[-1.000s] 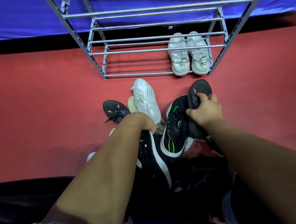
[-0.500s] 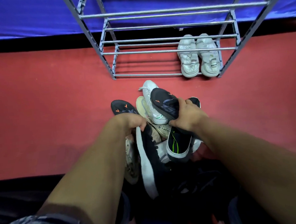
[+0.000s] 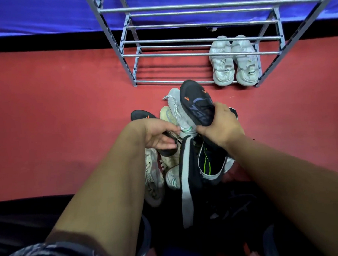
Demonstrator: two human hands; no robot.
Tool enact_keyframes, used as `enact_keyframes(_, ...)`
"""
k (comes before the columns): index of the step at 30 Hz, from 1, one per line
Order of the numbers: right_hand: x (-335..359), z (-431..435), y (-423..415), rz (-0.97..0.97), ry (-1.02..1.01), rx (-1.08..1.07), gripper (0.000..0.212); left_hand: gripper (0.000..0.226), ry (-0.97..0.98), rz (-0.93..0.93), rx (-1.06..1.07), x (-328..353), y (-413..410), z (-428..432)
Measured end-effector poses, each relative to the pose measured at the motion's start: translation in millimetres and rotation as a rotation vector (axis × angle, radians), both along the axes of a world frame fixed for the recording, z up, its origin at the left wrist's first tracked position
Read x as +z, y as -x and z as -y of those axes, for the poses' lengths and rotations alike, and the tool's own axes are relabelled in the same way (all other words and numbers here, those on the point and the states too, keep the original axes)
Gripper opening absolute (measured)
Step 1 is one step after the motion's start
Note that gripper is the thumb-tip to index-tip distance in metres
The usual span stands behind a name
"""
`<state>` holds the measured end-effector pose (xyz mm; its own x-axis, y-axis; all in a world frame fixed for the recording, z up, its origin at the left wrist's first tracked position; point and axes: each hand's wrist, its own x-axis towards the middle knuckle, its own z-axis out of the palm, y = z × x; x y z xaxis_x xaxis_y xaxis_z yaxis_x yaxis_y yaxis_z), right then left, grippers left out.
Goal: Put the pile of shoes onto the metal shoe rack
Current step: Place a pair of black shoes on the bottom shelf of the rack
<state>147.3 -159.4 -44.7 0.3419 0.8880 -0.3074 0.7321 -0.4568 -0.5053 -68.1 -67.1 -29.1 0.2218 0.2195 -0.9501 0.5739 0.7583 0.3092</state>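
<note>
The right hand [image 3: 221, 127] holds a black shoe with orange marks [image 3: 197, 103] lifted over the pile of shoes [image 3: 185, 166]. Its fingers [image 3: 219, 108] are curled over the heel end of this shoe and the thumb presses from the near side, so the shoe is gripped. The toe points away from the fingers, toward the metal shoe rack [image 3: 199, 52].

The left hand [image 3: 157, 136] lies on the left part of the pile, on top of a second black shoe [image 3: 142, 116], whose toe comes out beyond the wrist. Its fingers [image 3: 166, 145] are half curled and a little apart, and something dark sits between them and the thumb. Whether they really grip it, one cannot tell.

Between the two hands, just beyond the fingers, lies a white shoe [image 3: 178, 109]. Below the fingers, closer to the person, are a black shoe with a white sole edge [image 3: 186, 177], a black shoe with a green line [image 3: 211, 161] and a pale shoe [image 3: 153, 177]. The pile rests on the red floor [image 3: 55, 114].

The rack stands well beyond the fingers of both hands, in front of a blue cloth [image 3: 41, 15]. A pair of white shoes [image 3: 221, 66] stands at the right end of its lowest level, side by side, farther away than the right fingers.
</note>
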Motion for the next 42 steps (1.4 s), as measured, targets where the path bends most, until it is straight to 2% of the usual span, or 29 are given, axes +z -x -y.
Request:
enact_keyframes(2,3,-6,7,-0.057,-0.039,-0.044,0.091,0.033,-0.130,-0.012,0.045,-7,-3,-3)
enact_keyframes(4,7,-13,18,-0.137,-0.080,-0.087,0.089,0.048,-0.219,0.057,0.136,-12,-5,-7)
enact_keyframes(7,13,-28,34,-0.312,-0.116,-0.094,0.069,0.064,-0.228,0.262,0.279,-11,-6,-9)
enact_keyframes(10,13,-44,46,-0.523,-0.037,-0.029,0.051,0.051,-0.313,0.312,0.363,-18,0,-6)
enact_keyframes(14,5,-61,70,-0.865,0.129,-0.145,0.030,0.026,-0.394,0.162,0.576,-42,27,-5)
enact_keyframes(15,0,-63,75,-0.822,0.161,-0.132,0.033,0.028,-0.382,0.093,0.658,-46,36,-5)
enact_keyframes(17,-11,-61,85,-0.583,0.204,0.026,0.045,0.040,-0.355,-0.029,0.825,-55,55,-6)
enact_keyframes(19,-20,-54,95,-0.335,0.242,0.252,0.037,0.048,-0.359,-0.082,0.909,-65,73,-4)
enact_keyframes(22,-37,-42,111,-0.150,0.278,0.458,0.032,0.034,-0.436,-0.197,0.822,-65,87,3)
enact_keyframes(24,-49,-36,118,-0.080,0.293,0.527,0.046,0.029,-0.506,-0.269,0.742,-71,93,4)
enact_keyframes(27,-62,-31,125,0.035,0.308,0.579,0.066,0.030,-0.495,-0.411,0.702,-81,100,5)
enact_keyframes(30,-67,-29,132,0.092,0.291,0.566,0.081,0.050,-0.448,-0.399,0.635,-89,98,7)
enact_keyframes(32,-71,-30,137,0.118,0.278,0.539,0.089,0.074,-0.459,-0.343,0.533,-89,93,9)
enact_keyframes(34,-70,-30,141,0.140,0.260,0.523,0.088,0.098,-0.506,-0.386,0.367,-94,95,12)
enact_keyframes(35,-69,-30,143,0.142,0.258,0.516,0.085,0.101,-0.519,-0.430,0.298,-95,97,14)
enact_keyframes(37,-63,-35,144,0.127,0.270,0.491,0.077,0.093,-0.431,-0.467,0.273,-98,102,12)
enact_keyframes(39,-52,-45,143,0.082,0.270,0.437,0.070,0.076,-0.307,-0.422,0.357,-95,103,11)
enact_keyframes(42,-29,-69,137,0.019,0.264,0.411,0.058,0.054,-0.300,-0.404,0.419,-90,103,11)
